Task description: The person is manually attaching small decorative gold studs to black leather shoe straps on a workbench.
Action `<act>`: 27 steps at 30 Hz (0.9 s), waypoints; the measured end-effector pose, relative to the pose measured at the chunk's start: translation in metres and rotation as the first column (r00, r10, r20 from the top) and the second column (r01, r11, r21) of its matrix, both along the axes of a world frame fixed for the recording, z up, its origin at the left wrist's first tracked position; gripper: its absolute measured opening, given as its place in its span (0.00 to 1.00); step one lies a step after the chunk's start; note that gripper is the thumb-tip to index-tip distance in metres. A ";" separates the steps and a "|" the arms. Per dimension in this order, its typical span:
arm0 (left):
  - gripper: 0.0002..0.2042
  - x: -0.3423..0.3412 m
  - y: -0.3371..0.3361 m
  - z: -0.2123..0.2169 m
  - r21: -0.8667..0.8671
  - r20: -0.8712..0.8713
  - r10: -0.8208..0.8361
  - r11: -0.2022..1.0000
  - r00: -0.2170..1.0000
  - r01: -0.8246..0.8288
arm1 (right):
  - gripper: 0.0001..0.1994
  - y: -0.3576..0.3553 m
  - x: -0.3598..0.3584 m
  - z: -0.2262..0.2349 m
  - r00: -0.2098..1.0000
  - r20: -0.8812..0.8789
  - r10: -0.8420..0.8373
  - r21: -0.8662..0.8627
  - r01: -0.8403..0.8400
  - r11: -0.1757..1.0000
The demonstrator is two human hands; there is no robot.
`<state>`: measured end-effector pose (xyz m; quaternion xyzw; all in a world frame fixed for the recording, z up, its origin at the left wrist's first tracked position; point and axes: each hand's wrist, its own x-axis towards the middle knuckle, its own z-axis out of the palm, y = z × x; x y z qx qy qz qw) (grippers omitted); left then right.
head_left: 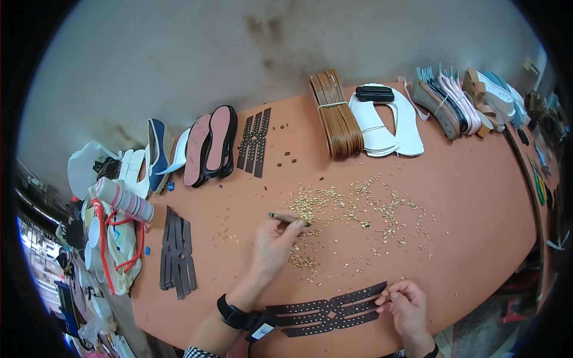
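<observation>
My left hand [273, 244] pinches a short, thin pen-like tool [278, 216], its tip over the dense part of a scatter of small gold studs [305, 204]. Near the front edge lies a dark brown slotted shoe strap piece [304, 323], with rows of small studs or holes and a diamond cutout at its centre. At the right end of this piece, my right hand [408, 305] has its fingers curled with the thumb closed on its edge.
More dark strap pieces [178, 253] are stacked at left; studded ones [255, 143] lie farther back. Pink-topped soles [219, 143], a bundle of brown strips [337, 116], white cutouts [409, 128] and wedge soles [441, 101] line the back. A striped cup [125, 200] stands left.
</observation>
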<state>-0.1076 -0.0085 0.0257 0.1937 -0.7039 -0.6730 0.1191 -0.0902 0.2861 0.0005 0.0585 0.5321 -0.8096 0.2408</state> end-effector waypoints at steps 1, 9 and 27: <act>0.05 -0.003 0.002 -0.002 0.086 0.028 -0.024 0.996 0.999 0.021 | 0.05 0.000 0.000 0.000 1.000 -0.003 0.000 0.007 0.000 1.000; 0.06 -0.013 -0.016 -0.011 0.211 0.110 0.123 0.967 0.986 -0.144 | 0.05 0.000 0.001 -0.001 1.000 -0.004 0.026 -0.011 -0.026 1.000; 0.07 0.003 0.012 -0.006 0.437 0.033 -0.137 0.893 0.990 0.109 | 0.04 0.002 0.001 0.000 1.000 -0.024 0.010 0.002 -0.010 1.000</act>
